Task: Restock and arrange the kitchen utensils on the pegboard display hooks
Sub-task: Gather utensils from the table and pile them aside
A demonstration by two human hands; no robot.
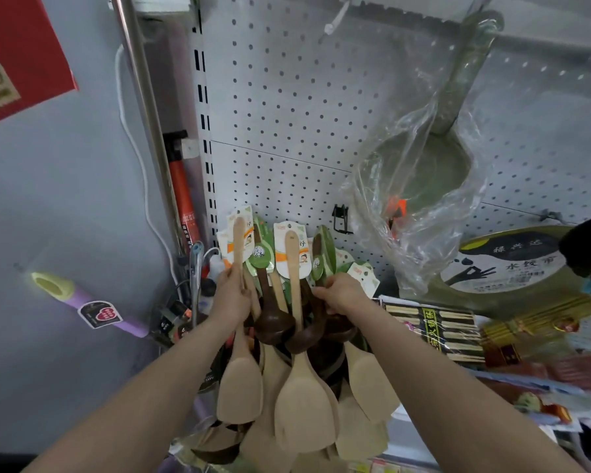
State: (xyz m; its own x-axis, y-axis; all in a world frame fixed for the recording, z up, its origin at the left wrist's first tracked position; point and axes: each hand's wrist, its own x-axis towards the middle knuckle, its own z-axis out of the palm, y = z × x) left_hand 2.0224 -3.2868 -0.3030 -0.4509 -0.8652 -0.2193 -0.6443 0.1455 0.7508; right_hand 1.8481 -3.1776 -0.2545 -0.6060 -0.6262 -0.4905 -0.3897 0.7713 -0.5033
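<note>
**A:** Nearest, the pale wooden spatulas [302,414] hang blade-down, low on the pegboard [304,97], with dark ladles [275,322] bunched among them.

**B:** And the hands?

**A:** The left grip [231,298] is wrapped round one spatula's handle. The right grip [342,297] curls on a dark ladle handle at the bunch's right.

**B:** How will they handle?

**A:** Light, stiff, smooth wood, I judge. Take the handle just below the card tag; the tags look tearable.

On the far left wall I see a red sign [21,52]. A white cable [146,199] trails down beside a metal pole [146,97], with an orange pump [182,187] just right of it. Lower left, a purple handle [74,297] with a yellow end sticks out. Packed chopsticks [434,326] lie on the right.
</note>
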